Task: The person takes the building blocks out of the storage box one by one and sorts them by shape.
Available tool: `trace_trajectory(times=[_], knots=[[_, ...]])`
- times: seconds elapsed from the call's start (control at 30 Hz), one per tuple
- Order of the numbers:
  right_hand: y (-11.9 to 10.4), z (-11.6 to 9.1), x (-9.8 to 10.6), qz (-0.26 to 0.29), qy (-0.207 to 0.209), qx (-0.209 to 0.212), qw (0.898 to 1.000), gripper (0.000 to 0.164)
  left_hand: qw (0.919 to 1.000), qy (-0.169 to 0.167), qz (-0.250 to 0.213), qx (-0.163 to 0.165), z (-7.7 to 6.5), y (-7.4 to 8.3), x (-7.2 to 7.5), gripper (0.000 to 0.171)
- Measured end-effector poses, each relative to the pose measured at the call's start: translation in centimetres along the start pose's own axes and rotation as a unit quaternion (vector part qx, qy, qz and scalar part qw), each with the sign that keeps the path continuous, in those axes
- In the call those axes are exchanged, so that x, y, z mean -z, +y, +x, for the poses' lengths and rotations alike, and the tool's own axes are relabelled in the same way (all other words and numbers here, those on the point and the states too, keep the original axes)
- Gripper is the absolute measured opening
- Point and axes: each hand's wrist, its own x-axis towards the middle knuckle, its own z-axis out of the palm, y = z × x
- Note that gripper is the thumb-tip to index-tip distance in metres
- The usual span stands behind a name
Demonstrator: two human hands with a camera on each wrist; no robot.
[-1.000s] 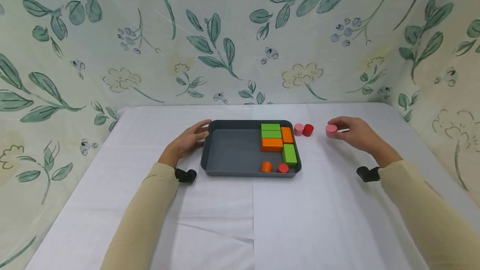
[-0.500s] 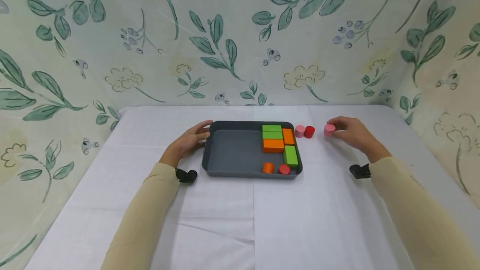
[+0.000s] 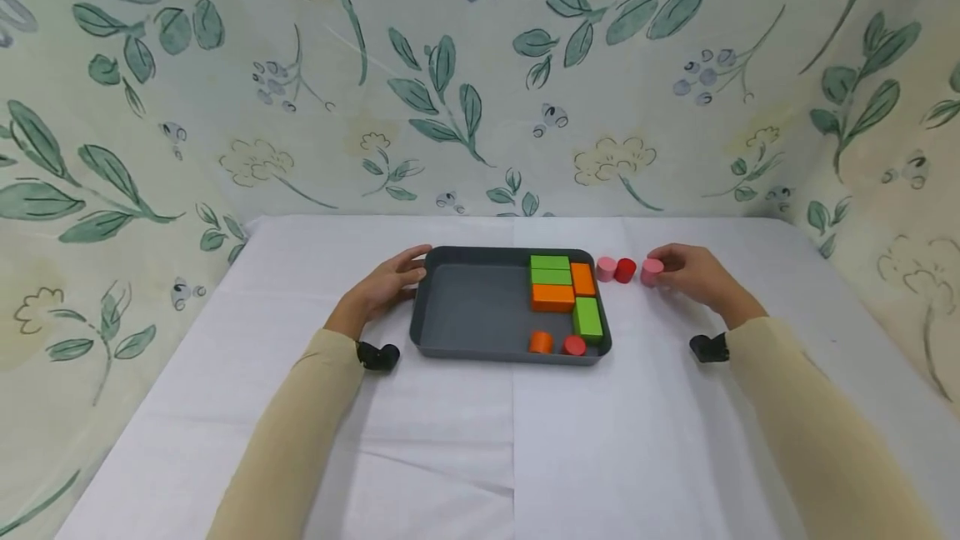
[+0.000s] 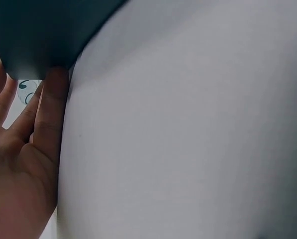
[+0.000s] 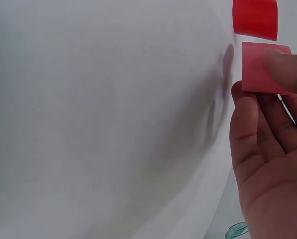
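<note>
My left hand [image 3: 382,288] lies against the left end of a dark grey tray [image 3: 468,354], its fingers fairly straight and touching the wall. In the left wrist view the fingertips meet the tray [image 4: 39,45] near the white cloth. My right hand [image 3: 693,277] pinches a pink cylinder block [image 3: 651,273] between thumb and fingers, right of the tray. In the right wrist view this pink block [image 5: 257,67] stands upright, close beside a red cylinder block [image 5: 255,19]. Left of that red cylinder [image 3: 625,271], another pink cylinder [image 3: 606,268] stands by the tray's rim.
Inside the tray's right side lie green blocks [image 3: 588,319] and orange blocks [image 3: 552,298], with an orange cylinder [image 3: 541,342] and a red cylinder [image 3: 574,346] near the front wall. White cloth [image 3: 450,448] covers the table; a floral-patterned curtain [image 3: 480,182] rises behind.
My right hand has moved left with the pink cylinder, bringing it close to the red one. The left hand has stayed at the tray's end. The head view has shifted slightly.
</note>
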Motion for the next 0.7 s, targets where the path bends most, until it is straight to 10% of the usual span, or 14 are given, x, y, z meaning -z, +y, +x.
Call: trace_trajectory(times=[0.7], knots=[[-0.33, 0.73, -0.29, 0.037, -0.023, -0.029, 0.999, 0.050, 0.9999, 0.009, 0.007, 0.004, 0.06, -0.05, -0.33, 0.058]])
